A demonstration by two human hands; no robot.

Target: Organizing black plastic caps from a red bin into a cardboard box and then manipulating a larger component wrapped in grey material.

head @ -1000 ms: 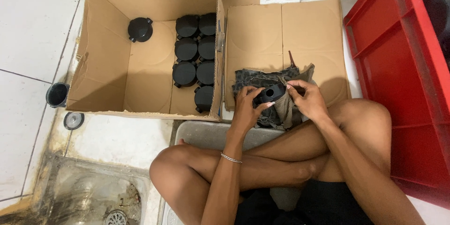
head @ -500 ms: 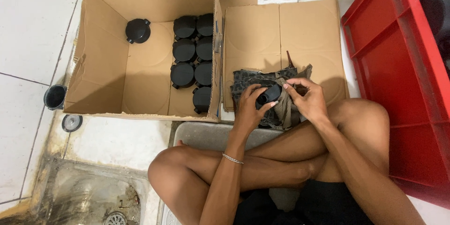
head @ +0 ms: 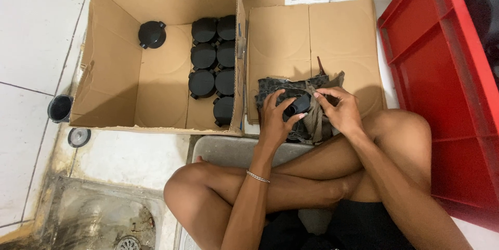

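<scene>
I sit cross-legged on the floor. My left hand (head: 276,117) grips a small black round part (head: 300,105) over a dark patterned cloth (head: 291,87). My right hand (head: 340,109) pinches the cloth against the same part from the right. The cloth lies on a flattened cardboard sheet (head: 312,36). To the left stands an open cardboard box (head: 112,73) holding several black round parts (head: 214,62) packed along its right side and one lone black part (head: 152,34) near the back.
A red plastic crate (head: 447,83) stands at the right. A small black cup (head: 60,108) and a round lid (head: 79,136) lie left of the box on white tiles. A floor drain (head: 125,242) sits at the lower left. A grey tray (head: 234,151) is under my legs.
My hands have shifted slightly on the black part and cloth; the fingers of the right hand moved over the cloth. The view drifted a little.
</scene>
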